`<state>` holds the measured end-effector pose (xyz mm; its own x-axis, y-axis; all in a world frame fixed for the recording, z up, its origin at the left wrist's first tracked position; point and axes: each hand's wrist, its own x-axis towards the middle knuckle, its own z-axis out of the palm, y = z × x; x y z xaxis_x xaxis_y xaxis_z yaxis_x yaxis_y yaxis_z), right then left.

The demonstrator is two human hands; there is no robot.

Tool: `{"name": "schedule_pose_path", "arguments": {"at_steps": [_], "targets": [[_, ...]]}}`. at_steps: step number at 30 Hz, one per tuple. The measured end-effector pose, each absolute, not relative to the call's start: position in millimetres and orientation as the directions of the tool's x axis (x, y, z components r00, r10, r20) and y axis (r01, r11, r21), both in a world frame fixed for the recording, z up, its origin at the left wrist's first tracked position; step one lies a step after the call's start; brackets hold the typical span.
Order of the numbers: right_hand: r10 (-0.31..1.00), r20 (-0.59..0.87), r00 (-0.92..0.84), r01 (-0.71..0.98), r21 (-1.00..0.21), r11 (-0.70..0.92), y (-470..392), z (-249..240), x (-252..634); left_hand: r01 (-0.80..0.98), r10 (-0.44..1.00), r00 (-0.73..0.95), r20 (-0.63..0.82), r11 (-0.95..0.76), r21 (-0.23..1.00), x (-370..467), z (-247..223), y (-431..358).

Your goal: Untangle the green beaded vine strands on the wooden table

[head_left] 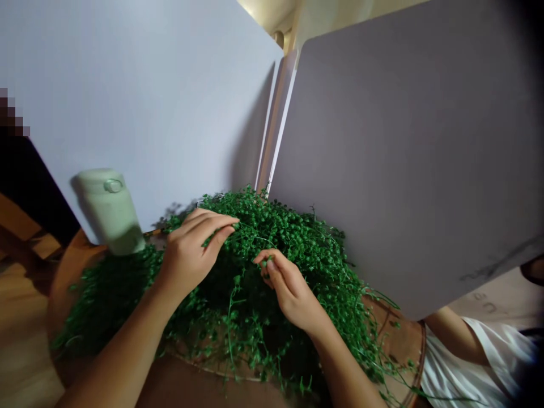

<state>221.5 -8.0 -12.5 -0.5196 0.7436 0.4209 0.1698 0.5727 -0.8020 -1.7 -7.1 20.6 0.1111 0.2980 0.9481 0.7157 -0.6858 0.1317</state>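
A big heap of thin green stems with tiny round leaves (297,249) covers a round wooden table (395,340). My left hand (193,252) lies on top of the heap, its fingers curled around a few sprigs near the middle. Just to the right, my right hand (289,289) pinches a single green sprig between thumb and fingertips.
Two large pale boards (403,141) stand upright behind the heap and meet in a corner. A pale green bottle (111,212) stands at the table's back left. At the right, under the board, another person's arm and white sleeve (484,351) show.
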Motion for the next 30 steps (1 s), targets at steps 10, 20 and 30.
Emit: {"name": "schedule_pose_path", "arguments": {"at_steps": [10, 20, 30], "targets": [[0.767, 0.447, -0.460, 0.174, -0.802, 0.572, -3.8, -19.2, 217.1, 0.848, 0.095, -0.132, 0.987, -0.504, 0.162, -0.3, 13.7, -8.2], [0.697, 0.555, -0.453, 0.198, -0.700, 0.686, -7.0, -12.4, 219.7, 0.692, 0.276, 0.351, 0.895, -0.721, -0.049, 22.8, 11.0, -19.4], [0.748, 0.576, -0.329, 0.003, -0.792, 0.611, -4.9, -13.2, 218.7, 0.561, 0.378, 0.428, 0.821, -0.823, 0.086, 33.5, 4.5, -16.4]]}}
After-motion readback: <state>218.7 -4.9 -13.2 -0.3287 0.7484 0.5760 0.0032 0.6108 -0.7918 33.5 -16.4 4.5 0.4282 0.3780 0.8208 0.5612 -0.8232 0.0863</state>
